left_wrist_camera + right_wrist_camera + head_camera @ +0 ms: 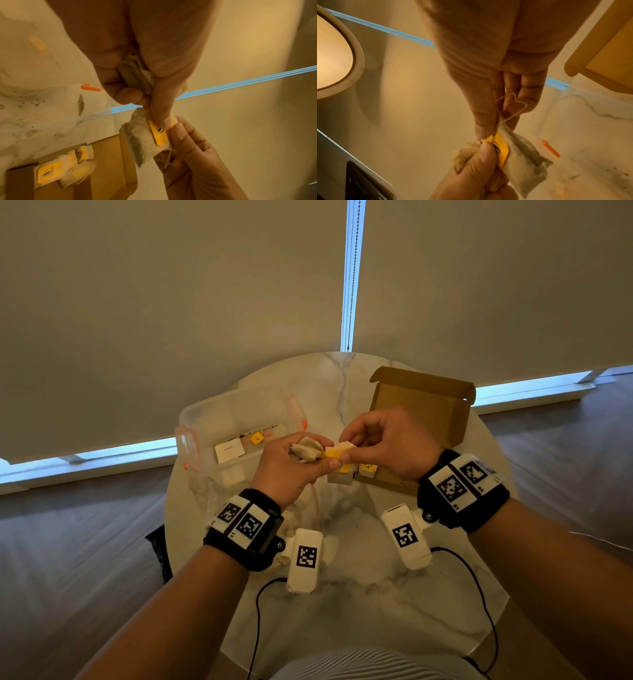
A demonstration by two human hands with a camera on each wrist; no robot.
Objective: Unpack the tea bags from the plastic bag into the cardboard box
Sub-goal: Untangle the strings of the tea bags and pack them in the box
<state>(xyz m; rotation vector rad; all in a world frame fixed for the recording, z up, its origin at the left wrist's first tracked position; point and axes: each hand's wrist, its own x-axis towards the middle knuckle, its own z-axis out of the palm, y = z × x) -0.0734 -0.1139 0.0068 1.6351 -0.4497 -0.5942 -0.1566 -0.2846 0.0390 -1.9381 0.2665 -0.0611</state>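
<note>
Above the table's middle, my left hand (pixel 322 462) grips a crumpled bunch of tea bags (pixel 306 452) in its palm. Its thumb presses the yellow tag (pixel 160 136) of one more tea bag (pixel 140 140). My right hand (pixel 346 447) pinches that tea bag (pixel 525 157) at its top, where the string (pixel 513 116) loops. The open cardboard box (pixel 424 409) lies just right of the hands, with several yellow-tagged tea bags (pixel 51 173) at its near end. The clear plastic bag (pixel 239 412) with orange closure (pixel 551 148) sits to the left.
Everything rests on a small round marble table (pixel 342 594) dusted with dark tea specks (pixel 29 102). A white card (pixel 229 450) and a yellow tag (pixel 257 438) show through the plastic bag. Black cables (pixel 479 594) trail off the near edge. Window blinds (pixel 205 285) hang behind.
</note>
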